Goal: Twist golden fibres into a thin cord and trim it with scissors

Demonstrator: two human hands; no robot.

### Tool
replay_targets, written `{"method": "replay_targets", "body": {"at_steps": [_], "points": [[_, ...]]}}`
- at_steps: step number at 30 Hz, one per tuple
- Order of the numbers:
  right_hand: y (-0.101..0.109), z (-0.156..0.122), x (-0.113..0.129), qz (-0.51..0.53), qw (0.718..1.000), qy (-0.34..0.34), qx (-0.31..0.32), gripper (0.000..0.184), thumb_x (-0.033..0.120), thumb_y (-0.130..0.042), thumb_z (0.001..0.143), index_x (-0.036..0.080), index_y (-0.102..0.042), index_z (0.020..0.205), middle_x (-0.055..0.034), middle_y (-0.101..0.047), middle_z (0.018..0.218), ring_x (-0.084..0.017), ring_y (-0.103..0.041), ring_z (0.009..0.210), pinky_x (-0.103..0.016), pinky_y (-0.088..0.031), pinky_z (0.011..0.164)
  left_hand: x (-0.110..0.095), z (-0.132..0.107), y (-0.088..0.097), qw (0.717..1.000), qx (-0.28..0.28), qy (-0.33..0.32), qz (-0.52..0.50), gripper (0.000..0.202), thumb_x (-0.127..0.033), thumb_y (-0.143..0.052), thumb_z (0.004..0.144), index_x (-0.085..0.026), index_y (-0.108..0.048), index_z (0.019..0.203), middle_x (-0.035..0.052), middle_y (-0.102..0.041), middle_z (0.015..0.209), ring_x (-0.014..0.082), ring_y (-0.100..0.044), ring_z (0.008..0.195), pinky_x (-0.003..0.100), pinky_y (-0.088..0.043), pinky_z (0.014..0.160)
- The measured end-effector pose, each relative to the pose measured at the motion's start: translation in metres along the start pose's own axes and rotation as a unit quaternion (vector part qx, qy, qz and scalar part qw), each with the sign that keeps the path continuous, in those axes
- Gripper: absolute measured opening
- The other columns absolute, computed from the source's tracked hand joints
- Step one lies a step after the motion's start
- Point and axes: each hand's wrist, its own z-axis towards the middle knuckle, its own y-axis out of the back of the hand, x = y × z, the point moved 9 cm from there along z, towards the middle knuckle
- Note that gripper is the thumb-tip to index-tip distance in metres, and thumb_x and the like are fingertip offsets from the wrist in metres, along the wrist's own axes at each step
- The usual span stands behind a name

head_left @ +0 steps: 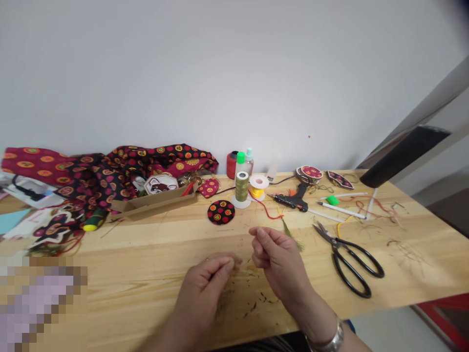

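Observation:
Over the front of the wooden table, my left hand (209,283) is closed, thumb pressed to the forefinger. To its right and slightly higher, my right hand (276,256) is pinched as well, the other fingers curled in. Whatever the fingertips hold is too fine to make out. Just beyond my hands lies a round black fabric patch (221,212) with red and yellow dots. A spool of olive thread (242,188) stands behind it, next to a spool of yellow cord (258,188). An olive tassel (291,234) on a red cord lies partly behind my right hand.
Black-handled scissors (348,259) lie open on the right. A glue gun (291,199), a white pen (340,210) and loose threads are behind them. Patterned cloth (110,166) and a cardboard tray (157,203) fill the back left. A black lamp (405,156) overhangs the right end.

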Motion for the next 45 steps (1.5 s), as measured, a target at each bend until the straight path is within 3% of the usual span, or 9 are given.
{"method": "replay_targets", "body": {"at_steps": [2, 5, 10, 13, 19, 26, 32, 42, 45], "points": [[-0.001, -0.003, -0.002, -0.08, 0.997, -0.008, 0.005, 0.023, 0.035, -0.071, 0.069, 0.012, -0.067, 0.071, 0.0059, -0.045, 0.045, -0.003, -0.028, 0.039, -0.019, -0.016, 0.039, 0.003, 0.003, 0.008, 0.998, -0.04, 0.033, -0.025, 0.014, -0.028, -0.066, 0.072, -0.023, -0.077, 0.08, 0.0038, -0.068, 0.068, 0.0186, -0.057, 0.066, 0.025, -0.044, 0.062], [-0.007, -0.009, -0.01, -0.206, 0.977, -0.028, 0.043, 0.024, 0.036, -0.065, 0.073, 0.013, -0.067, 0.067, 0.0058, -0.044, 0.043, -0.004, -0.031, 0.037, -0.02, -0.018, 0.038, 0.005, 0.007, 0.011, 0.993, -0.059, 0.07, -0.069, 0.021, -0.032, -0.067, 0.072, -0.021, -0.076, 0.086, -0.0032, -0.05, 0.046, 0.0105, -0.038, 0.044, 0.02, -0.03, 0.043], [-0.017, -0.017, -0.027, -0.296, 0.946, -0.068, 0.111, 0.037, 0.036, -0.06, 0.077, 0.015, -0.053, 0.047, 0.0055, -0.041, 0.041, -0.004, -0.03, 0.037, -0.021, -0.02, 0.039, 0.007, 0.007, 0.004, 0.987, -0.036, 0.086, -0.129, 0.026, -0.032, -0.069, 0.07, -0.017, -0.075, 0.091, -0.0043, -0.049, 0.048, 0.0059, -0.025, 0.042, 0.019, -0.018, 0.04], [-0.017, -0.019, -0.034, -0.28, 0.947, -0.095, 0.124, 0.035, 0.038, -0.06, 0.078, 0.015, -0.056, 0.052, 0.006, -0.041, 0.042, -0.004, -0.029, 0.037, -0.021, -0.019, 0.039, 0.011, 0.006, 0.001, 0.983, -0.028, 0.1, -0.153, 0.027, -0.032, -0.07, 0.07, -0.017, -0.074, 0.092, -0.0005, -0.06, 0.06, 0.0047, -0.027, 0.041, 0.019, -0.019, 0.039], [-0.019, -0.024, -0.046, -0.2, 0.958, -0.159, 0.131, 0.029, 0.041, -0.066, 0.074, 0.013, -0.066, 0.066, 0.0061, -0.045, 0.043, -0.003, -0.029, 0.035, -0.019, -0.016, 0.036, 0.012, 0.007, -0.008, 0.974, 0.006, 0.122, -0.189, 0.025, -0.03, -0.069, 0.071, -0.017, -0.075, 0.091, 0.0042, -0.068, 0.063, 0.0139, -0.054, 0.053, 0.025, -0.042, 0.052], [-0.023, -0.025, -0.059, -0.105, 0.96, -0.217, 0.141, 0.03, 0.041, -0.071, 0.069, 0.011, -0.067, 0.068, 0.0067, -0.047, 0.042, -0.001, -0.028, 0.029, -0.017, -0.016, 0.032, 0.013, 0.009, -0.008, 0.972, 0.011, 0.125, -0.197, 0.027, -0.031, -0.068, 0.072, -0.017, -0.074, 0.094, 0.0046, -0.07, 0.07, 0.0144, -0.057, 0.057, 0.026, -0.045, 0.055], [-0.022, -0.026, -0.061, -0.097, 0.957, -0.229, 0.146, 0.03, 0.04, -0.071, 0.071, 0.01, -0.067, 0.07, 0.0068, -0.046, 0.042, 0.0, -0.028, 0.029, -0.015, -0.017, 0.031, 0.012, 0.008, -0.008, 0.972, 0.007, 0.131, -0.193, 0.015, -0.028, -0.07, 0.07, -0.017, -0.076, 0.079, 0.0042, -0.071, 0.075, 0.0122, -0.055, 0.056, 0.023, -0.042, 0.052], [-0.022, -0.026, -0.065, -0.096, 0.956, -0.235, 0.145, 0.031, 0.041, -0.072, 0.07, 0.011, -0.066, 0.07, 0.0069, -0.046, 0.042, 0.0, -0.028, 0.029, -0.014, -0.017, 0.03, 0.012, 0.008, -0.012, 0.973, 0.03, 0.129, -0.188, 0.022, -0.027, -0.068, 0.073, -0.017, -0.075, 0.091, 0.0051, -0.071, 0.076, 0.013, -0.056, 0.058, 0.023, -0.041, 0.053], [-0.024, -0.027, -0.064, -0.112, 0.952, -0.226, 0.172, 0.033, 0.044, -0.068, 0.072, 0.012, -0.064, 0.066, 0.0052, -0.049, 0.044, -0.002, -0.033, 0.03, -0.016, -0.023, 0.031, 0.01, 0.009, -0.009, 0.98, 0.024, 0.107, -0.168, 0.019, -0.027, -0.068, 0.073, -0.018, -0.076, 0.089, 0.0074, -0.071, 0.092, 0.016, -0.059, 0.069, 0.025, -0.043, 0.058]]}}
